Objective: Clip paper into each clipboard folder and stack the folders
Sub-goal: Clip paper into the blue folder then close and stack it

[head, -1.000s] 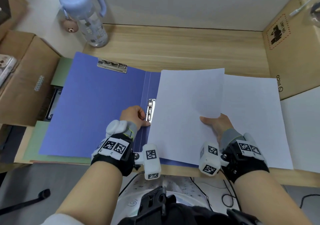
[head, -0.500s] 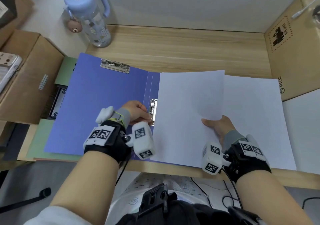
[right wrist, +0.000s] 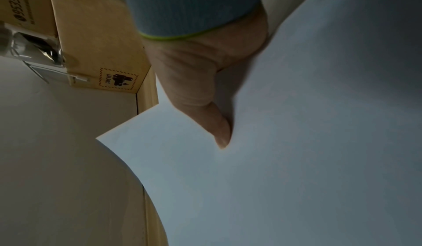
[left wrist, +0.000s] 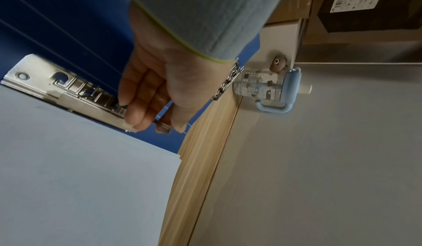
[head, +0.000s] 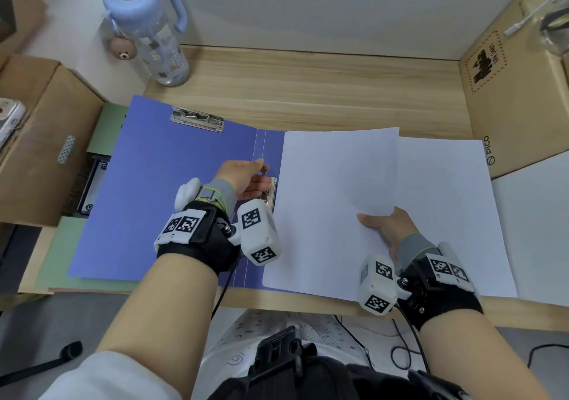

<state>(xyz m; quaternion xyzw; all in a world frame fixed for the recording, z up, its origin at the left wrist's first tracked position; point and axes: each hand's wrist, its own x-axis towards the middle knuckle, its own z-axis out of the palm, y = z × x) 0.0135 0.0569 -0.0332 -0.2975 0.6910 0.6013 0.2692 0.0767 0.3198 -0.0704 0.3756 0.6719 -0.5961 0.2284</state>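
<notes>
An open blue clipboard folder (head: 160, 190) lies flat on the wooden desk (head: 308, 91). A metal clip (head: 197, 118) sits at its top edge and a metal lever clamp (head: 271, 191) runs beside the spine. My left hand (head: 246, 178) pinches the clamp's lever (left wrist: 163, 128) between thumb and fingertips (left wrist: 137, 123). My right hand (head: 385, 230) holds a white sheet of paper (head: 332, 202) by its right edge, thumb (right wrist: 217, 123) on top, the sheet's left edge at the clamp. More white paper (head: 446, 215) lies under it on the right.
A blue handled water bottle (head: 154, 30) with a bear charm stands at the back left. Cardboard boxes (head: 37, 141) flank the desk at left and at right (head: 517, 98). Green folders (head: 107, 125) lie under the blue one. Cables hang below the front edge.
My left hand has slid up along the clamp from its near end to its far end and taken hold of the lever. The right hand keeps holding the sheet in place.
</notes>
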